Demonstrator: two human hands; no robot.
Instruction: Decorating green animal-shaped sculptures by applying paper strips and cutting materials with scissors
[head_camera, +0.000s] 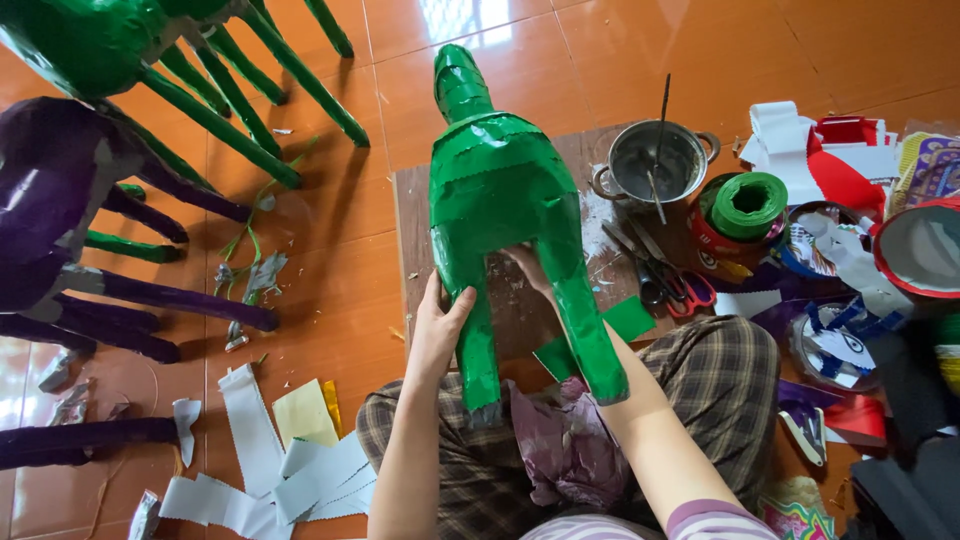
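Observation:
A green paper-covered animal figure (495, 185) stands on a brown board (415, 215), its back legs reaching down over my lap. My left hand (436, 328) grips the figure's left back leg from outside. My right hand (528, 268) presses against the underside between the two back legs, partly hidden by the right leg. A crumpled purple sheet (562, 440) lies on my lap in plaid trousers. A green paper piece (628, 318) lies on the board beside my right forearm.
A metal pot (655, 160) with a stick in it, a green paper roll (747, 205) and red-handled scissors (685, 288) sit to the right among coloured scraps. Purple (50, 190) and green (90, 40) figures with long legs stand left. White paper strips (270, 475) litter the floor.

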